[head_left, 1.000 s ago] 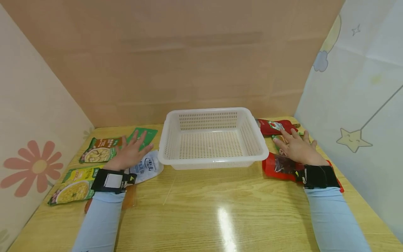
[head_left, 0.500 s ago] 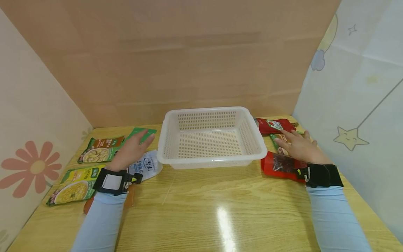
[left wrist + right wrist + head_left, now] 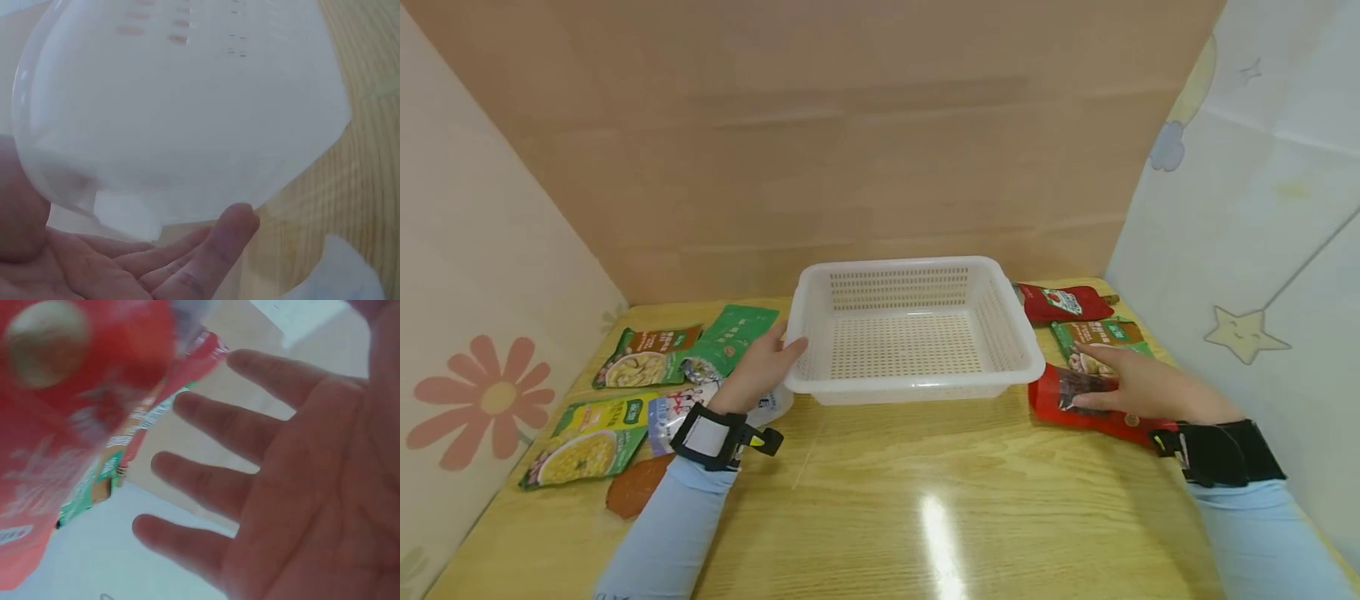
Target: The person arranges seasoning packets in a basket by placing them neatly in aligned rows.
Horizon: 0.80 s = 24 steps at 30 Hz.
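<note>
Far-left pouches: we see a yellow-topped pouch [image 3: 580, 442] and a brown-topped pouch [image 3: 647, 358] lying flat on the table [image 3: 880, 483], printed faces up, perhaps so each can be told apart at a glance.
Beside the left sleeve: an orange-brown packet [image 3: 636, 487] lies partly covered from our view; we cannot tell its contents.
Inner left pair: a white-and-blue pouch [image 3: 679, 406] runs behind the left wrist, with a green pouch [image 3: 737, 329] beyond it.
Left hand: our left hand [image 3: 758, 371] grips the basket's left side, thumb over the rim and fingers reaching beneath the outside, probably because the lip gives good purchase.
White basket: the white basket [image 3: 917, 386] stands upright mid-table between the two groups, presumably where both hands reach it easily.
Right hand: our right hand [image 3: 1157, 387] hangs at the red pouch [image 3: 1101, 422], fingers straight and spread, gripping nothing; whether it touches we cannot tell.
Far-right pouches: a brown-and-green pouch [image 3: 1118, 333] lies just beyond, and a dark red pouch [image 3: 1071, 306] farther back, near the basket.
</note>
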### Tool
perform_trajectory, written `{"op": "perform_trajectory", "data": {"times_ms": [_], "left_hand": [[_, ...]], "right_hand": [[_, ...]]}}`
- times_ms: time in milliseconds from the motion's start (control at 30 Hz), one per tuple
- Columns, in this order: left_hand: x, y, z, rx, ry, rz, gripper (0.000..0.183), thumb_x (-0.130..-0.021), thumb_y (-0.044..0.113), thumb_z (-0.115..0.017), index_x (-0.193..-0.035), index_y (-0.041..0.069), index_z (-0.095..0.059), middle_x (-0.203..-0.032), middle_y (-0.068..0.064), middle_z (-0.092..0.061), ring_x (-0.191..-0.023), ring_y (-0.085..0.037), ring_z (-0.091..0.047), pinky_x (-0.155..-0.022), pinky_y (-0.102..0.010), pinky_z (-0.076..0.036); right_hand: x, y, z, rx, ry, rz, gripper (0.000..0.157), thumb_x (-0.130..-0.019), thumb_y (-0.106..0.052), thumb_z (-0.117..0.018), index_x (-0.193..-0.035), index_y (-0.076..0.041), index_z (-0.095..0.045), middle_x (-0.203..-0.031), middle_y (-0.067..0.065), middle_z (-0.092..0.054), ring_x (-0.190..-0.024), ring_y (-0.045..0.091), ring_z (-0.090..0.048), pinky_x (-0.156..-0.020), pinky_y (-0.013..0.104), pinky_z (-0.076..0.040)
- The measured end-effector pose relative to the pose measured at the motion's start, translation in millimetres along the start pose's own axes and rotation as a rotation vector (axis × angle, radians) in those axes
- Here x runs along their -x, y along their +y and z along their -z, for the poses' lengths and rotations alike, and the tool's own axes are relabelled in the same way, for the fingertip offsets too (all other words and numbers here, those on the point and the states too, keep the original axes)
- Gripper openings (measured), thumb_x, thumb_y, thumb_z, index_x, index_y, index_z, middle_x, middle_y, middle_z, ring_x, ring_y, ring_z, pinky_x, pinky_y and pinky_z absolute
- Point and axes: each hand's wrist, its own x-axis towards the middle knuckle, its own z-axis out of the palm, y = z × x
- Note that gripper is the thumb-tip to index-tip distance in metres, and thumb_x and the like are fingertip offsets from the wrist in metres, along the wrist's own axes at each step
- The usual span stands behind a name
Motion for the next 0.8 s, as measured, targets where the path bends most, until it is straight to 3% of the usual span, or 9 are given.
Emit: {"op": "perform_trajectory", "data": {"times_ms": [100, 167, 433, 600, 800], "left_hand": [[-1.3, -0.3, -4.1, 0.011, -0.001, -0.013, 0.060, -0.105, 0.031, -0.048, -0.157, 0.010, -0.024, -0.129, -0.023, -0.059, -0.108, -0.034, -0.063, -0.086, -0.049, -0.051], [-0.9, -0.5, -5.1, 0.015, -0.006, -0.011, 0.059, -0.105, 0.029, -0.048, -0.157, 0.010, -0.026, -0.131, -0.022, -0.058, -0.111, -0.034, -0.061, -0.088, -0.049, -0.050], [-0.5, 0.7, -5.3, 0.020, -0.007, -0.022, 0.055, -0.105, 0.026, -0.047, -0.155, 0.008, -0.029, -0.131, -0.022, -0.058, -0.111, -0.035, -0.061, -0.087, -0.051, -0.050], [0.7, 2.8, -5.5, 0.032, -0.012, -0.032, 0.056, -0.106, 0.024, -0.047, -0.155, 0.007, -0.028, -0.133, -0.024, -0.056, -0.113, -0.037, -0.061, -0.088, -0.052, -0.050], [6.0, 10.9, -6.0, 0.044, -0.036, -0.050, 0.054, -0.107, 0.019, -0.043, -0.154, 0.001, -0.027, -0.135, -0.029, -0.053, -0.115, -0.041, -0.059, -0.088, -0.050, -0.050]], "right_hand": [[6, 4, -10.7, 0.043, 0.007, 0.035, 0.107, -0.075, -0.061, -0.077, -0.149, 0.005, -0.036, -0.140, 0.038, -0.041, -0.103, 0.048, -0.059, -0.084, 0.060, -0.050], [8, 6, -18.4, 0.098, 0.025, 0.058, 0.109, -0.072, -0.063, -0.079, -0.147, 0.004, -0.038, -0.136, 0.038, -0.044, -0.117, 0.056, -0.046, -0.090, 0.068, -0.043], [10, 8, -36.2, 0.194, 0.098, 0.031, 0.103, -0.074, -0.058, -0.080, -0.149, -0.003, -0.037, -0.132, 0.040, -0.045, -0.114, 0.060, -0.047, -0.089, 0.072, -0.040], [8, 9, -34.8, 0.188, 0.110, 0.015, 0.089, -0.074, -0.040, -0.084, -0.141, 0.003, -0.045, -0.122, 0.034, -0.055, -0.101, 0.048, -0.056, -0.083, 0.064, -0.048], [10, 10, -25.3, 0.107, 0.098, -0.021, 0.076, -0.071, -0.024, -0.080, -0.131, 0.013, -0.049, -0.113, 0.025, -0.060, -0.090, 0.035, -0.055, -0.079, 0.052, -0.049]]}}
